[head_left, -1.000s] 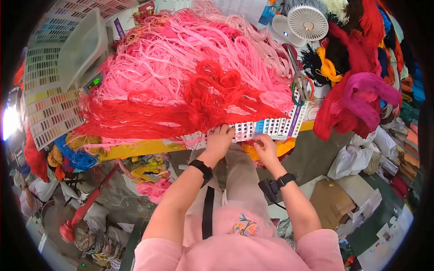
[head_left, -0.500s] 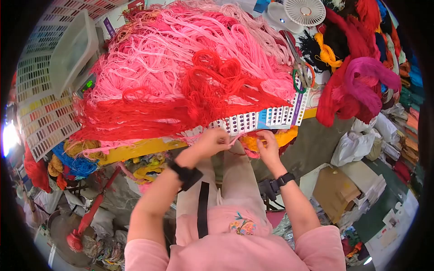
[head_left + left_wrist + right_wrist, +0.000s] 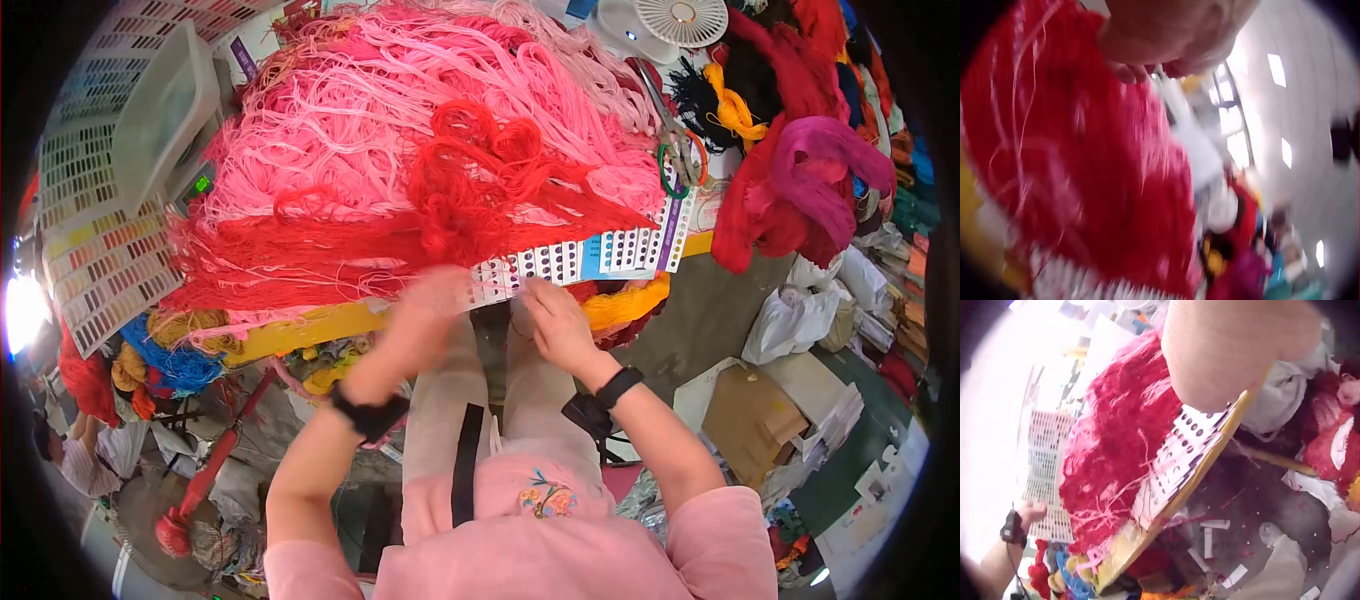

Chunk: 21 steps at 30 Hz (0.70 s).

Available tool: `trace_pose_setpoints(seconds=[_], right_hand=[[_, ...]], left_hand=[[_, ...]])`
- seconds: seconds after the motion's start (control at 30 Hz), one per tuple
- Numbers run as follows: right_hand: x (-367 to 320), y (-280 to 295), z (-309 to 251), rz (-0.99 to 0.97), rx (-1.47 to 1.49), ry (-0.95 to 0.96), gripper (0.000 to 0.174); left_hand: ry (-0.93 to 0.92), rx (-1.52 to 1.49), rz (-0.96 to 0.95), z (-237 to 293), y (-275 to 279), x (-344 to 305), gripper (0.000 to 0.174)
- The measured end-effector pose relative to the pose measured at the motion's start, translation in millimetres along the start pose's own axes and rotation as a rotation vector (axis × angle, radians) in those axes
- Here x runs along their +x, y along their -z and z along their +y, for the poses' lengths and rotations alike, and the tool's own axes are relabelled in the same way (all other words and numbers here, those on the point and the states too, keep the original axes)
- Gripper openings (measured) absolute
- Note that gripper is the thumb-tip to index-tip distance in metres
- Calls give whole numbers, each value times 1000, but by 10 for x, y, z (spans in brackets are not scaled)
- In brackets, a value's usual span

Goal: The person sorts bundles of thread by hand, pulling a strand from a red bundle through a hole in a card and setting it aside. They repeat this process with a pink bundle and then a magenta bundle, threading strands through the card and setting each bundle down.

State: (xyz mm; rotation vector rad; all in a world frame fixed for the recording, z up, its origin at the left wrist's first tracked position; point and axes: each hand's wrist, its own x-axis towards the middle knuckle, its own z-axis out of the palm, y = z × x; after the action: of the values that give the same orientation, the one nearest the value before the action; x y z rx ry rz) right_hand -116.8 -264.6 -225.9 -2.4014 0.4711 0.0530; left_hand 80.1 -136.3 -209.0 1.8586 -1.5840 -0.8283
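Note:
A pile of pink yarn (image 3: 360,90) covers the table, with a loose bundle of red yarn (image 3: 330,250) across its front. White cards with rows of dark holes (image 3: 548,262) line the table's front edge. My left hand (image 3: 432,310) is motion-blurred at the front of the red yarn; the left wrist view shows its fingers (image 3: 1129,72) bent close over that yarn, and I cannot tell whether they hold a strand. My right hand (image 3: 562,328) has loosely bent fingers right at the cards' front edge. In the right wrist view its fingertips are hidden.
Scissors (image 3: 685,165) with green and orange handles lie at the right, near a white fan (image 3: 683,18). Magenta yarn (image 3: 835,170) hangs over the right side. A clear plastic tub (image 3: 165,125) and thread colour charts (image 3: 100,245) stand left. A yellow edge (image 3: 300,332) fronts the table.
My hands came near each other with a pink strand between them, then the left swung away leftward. The right hand shifted left to the cards' edge. The yarn bundle stays put.

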Motion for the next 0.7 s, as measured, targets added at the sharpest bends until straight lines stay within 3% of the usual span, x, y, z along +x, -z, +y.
trace_pose_setpoints(seconds=[0.03, 0.13, 0.2, 0.27, 0.3, 0.33, 0.4, 0.47, 0.5, 0.57, 0.67, 0.7], right_hand=[[47, -19, 4, -15, -26, -21, 44], [70, -24, 85, -78, -57, -70, 46], [20, -9, 124, -163, -101, -53, 50], [-21, 6, 155, -308, -183, -19, 58], [-36, -14, 181, -339, -202, -29, 63], [-39, -14, 173, -336, -194, -31, 63], [-38, 0, 164, -324, -188, -32, 62], [-42, -5, 151, -293, -182, -37, 61], [-41, -26, 134, -267, -175, -41, 59], [26, -58, 54, -170, -115, -47, 57], [215, -159, -149, -31, -55, -58, 52], [257, -243, -215, -50, -70, -60, 51]], left_hand=[[-333, -27, -105, 177, -113, 176, 38], [-257, 205, -131, 59, -425, 380, 36], [59, 399, -201, -314, -257, 407, 36], [-73, 738, -104, -477, 300, 274, 33], [-16, 725, -70, -598, 561, 139, 32], [179, 834, -72, -688, 813, -18, 30], [324, 1091, 73, -782, 1297, -255, 27], [492, 946, 224, -866, 1495, -528, 27], [490, 948, 220, -965, 1540, -678, 27], [575, 501, 590, -1152, 1495, -950, 28], [435, 515, 508, -809, 1130, -872, 29], [396, 338, 468, -685, 939, -818, 28]])
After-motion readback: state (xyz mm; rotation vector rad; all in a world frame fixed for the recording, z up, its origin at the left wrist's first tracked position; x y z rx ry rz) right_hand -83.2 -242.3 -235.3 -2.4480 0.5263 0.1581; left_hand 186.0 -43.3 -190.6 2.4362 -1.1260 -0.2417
